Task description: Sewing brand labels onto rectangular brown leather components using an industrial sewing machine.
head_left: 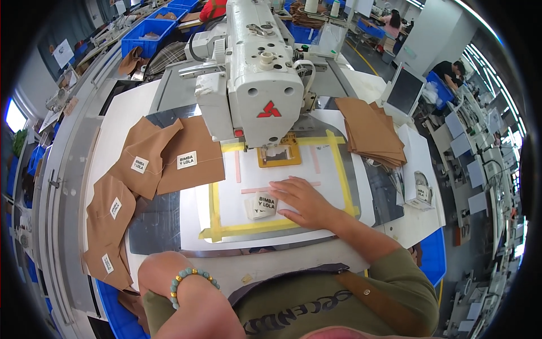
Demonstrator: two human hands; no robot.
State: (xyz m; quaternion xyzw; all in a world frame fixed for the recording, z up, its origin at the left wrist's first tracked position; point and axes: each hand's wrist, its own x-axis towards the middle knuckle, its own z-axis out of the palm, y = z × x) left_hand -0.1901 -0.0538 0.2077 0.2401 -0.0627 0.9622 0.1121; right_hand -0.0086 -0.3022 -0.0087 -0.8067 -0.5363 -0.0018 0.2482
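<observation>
My right hand [307, 203] lies flat on the white paper sheet [226, 206] with its fingers stretched out and apart. Its fingers reach to the right edge of a small fanned pile of white labels [262, 205] with dark print. Yellow tape [257, 231] borders the sheet, and pink strips [237, 166] mark it. Beyond the fingers, a yellow clamp frame [280, 164] sits beneath the head of a white industrial sewing machine [262, 96]. My left arm [195, 311], with a beaded bracelet, is folded back at the lower edge; its hand is out of view.
Brown pieces with white labels [195, 175] spread along the left side. A stack of plain brown pieces [370, 133] lies at the right, near a white box [415, 169] of labels and a screen [404, 89]. Blue bins [148, 38] stand behind; other people work farther off.
</observation>
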